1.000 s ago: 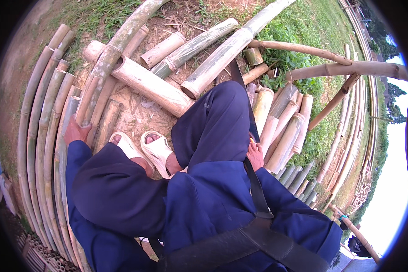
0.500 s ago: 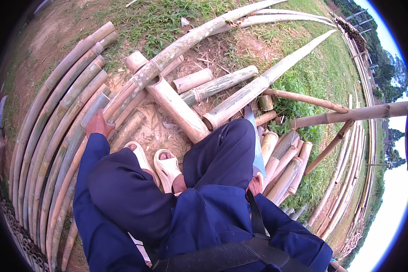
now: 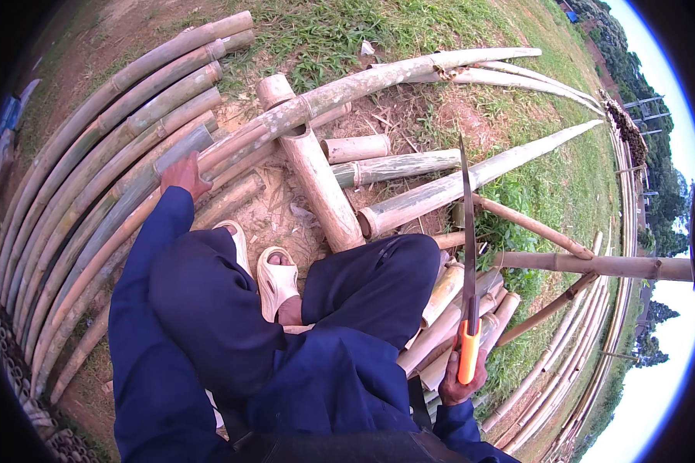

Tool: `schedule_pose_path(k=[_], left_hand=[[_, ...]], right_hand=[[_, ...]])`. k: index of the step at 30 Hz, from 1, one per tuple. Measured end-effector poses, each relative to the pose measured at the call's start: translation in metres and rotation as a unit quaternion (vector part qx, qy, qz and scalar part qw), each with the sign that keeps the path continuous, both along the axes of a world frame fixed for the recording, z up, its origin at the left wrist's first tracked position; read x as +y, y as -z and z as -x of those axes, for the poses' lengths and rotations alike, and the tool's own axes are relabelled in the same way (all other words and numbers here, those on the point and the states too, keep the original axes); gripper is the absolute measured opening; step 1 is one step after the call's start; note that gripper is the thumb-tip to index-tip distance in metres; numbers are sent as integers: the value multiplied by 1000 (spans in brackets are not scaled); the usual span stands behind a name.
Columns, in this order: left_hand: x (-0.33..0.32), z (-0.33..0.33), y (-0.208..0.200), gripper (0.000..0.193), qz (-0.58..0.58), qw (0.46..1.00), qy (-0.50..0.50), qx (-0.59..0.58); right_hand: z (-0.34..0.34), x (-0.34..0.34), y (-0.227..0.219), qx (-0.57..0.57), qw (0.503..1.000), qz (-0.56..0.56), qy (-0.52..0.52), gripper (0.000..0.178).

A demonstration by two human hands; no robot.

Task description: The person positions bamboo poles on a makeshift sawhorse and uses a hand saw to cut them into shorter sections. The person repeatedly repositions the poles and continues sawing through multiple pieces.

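Observation:
My left hand (image 3: pixel 185 177) is closed over a long bamboo pole (image 3: pixel 347 86) at the left; some fingers are hidden behind it. This pole rests across a notched, thick bamboo length (image 3: pixel 320 185) lying on the ground in front of my feet. To the right of my knee, my right hand (image 3: pixel 462 380) is wrapped around the orange handle of a hand saw (image 3: pixel 470 255). The saw's long, tapering blade points away from me, over cut bamboo pieces and apart from the pole under my left hand.
Several long bamboo poles (image 3: pixel 108 116) lie side by side at the left. Short cut pieces (image 3: pixel 440 297) are stacked beside my right knee. A bamboo rail (image 3: pixel 594 264) with slanted supports stands at the right. Another pole (image 3: pixel 471 179) lies ahead, over grass and chips.
My right hand has come out from beside my right thigh, raising the saw so its orange handle shows. My left hand stays on the pole. The view has shifted slightly.

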State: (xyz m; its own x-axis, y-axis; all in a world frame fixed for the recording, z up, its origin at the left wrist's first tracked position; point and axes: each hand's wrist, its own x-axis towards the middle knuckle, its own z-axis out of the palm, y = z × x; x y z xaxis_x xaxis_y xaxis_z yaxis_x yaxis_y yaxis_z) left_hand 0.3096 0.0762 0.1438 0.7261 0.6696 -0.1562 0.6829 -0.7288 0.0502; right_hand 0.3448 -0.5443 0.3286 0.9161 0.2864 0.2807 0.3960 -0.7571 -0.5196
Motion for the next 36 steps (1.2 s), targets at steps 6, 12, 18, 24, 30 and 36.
schedule_pose_path(k=[6, 12, 18, 24, 30, 36], left_hand=[[2, 3, 7, 75, -6, 1000, 11, -19], [2, -4, 3, 75, 7, 1000, -4, -1], [1, -4, 1, 77, 12, 1000, -11, 9], [2, -5, 2, 74, 4, 1000, -13, 17], [6, -4, 9, 83, 9, 1000, -13, 21], [5, -4, 9, 88, 7, 1000, -13, 25]], right_hand=[[-81, 121, 29, 289, 898, -319, -87, 29], [-118, 240, 111, 291, 887, -300, -195, 26], [-133, 287, 148, 249, 888, -279, -268, 21], [-133, 284, 162, 250, 893, -204, -313, 25], [-114, 280, 161, 295, 867, -248, -318, 26], [-128, 315, 157, 353, 852, -241, -303, 30]])
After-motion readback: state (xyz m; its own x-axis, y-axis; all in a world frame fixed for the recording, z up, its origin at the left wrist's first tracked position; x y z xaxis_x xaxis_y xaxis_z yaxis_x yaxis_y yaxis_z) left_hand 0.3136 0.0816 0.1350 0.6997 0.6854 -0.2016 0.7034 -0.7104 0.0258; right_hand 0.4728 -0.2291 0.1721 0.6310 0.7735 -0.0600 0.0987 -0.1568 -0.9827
